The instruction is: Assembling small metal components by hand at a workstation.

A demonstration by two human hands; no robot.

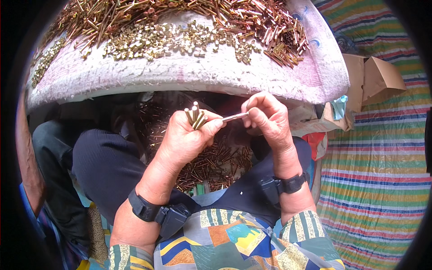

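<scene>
My left hand is closed around several brass-coloured metal rods, whose ends stick up above the fist. Between its thumb and fingers it also pinches one end of a silvery metal rod. The fingertips of my right hand close on that rod's other end, so it spans the gap between both hands. Whether a small piece sits at the right fingertips is hidden. Both hands are over my lap, just short of the cloth-covered table.
Heaps of coppery rods and small gold-coloured nut-like pieces lie on the table. More rods are piled below, between my legs. A cardboard box stands right, by a striped sheet. Another person's arm shows at far left.
</scene>
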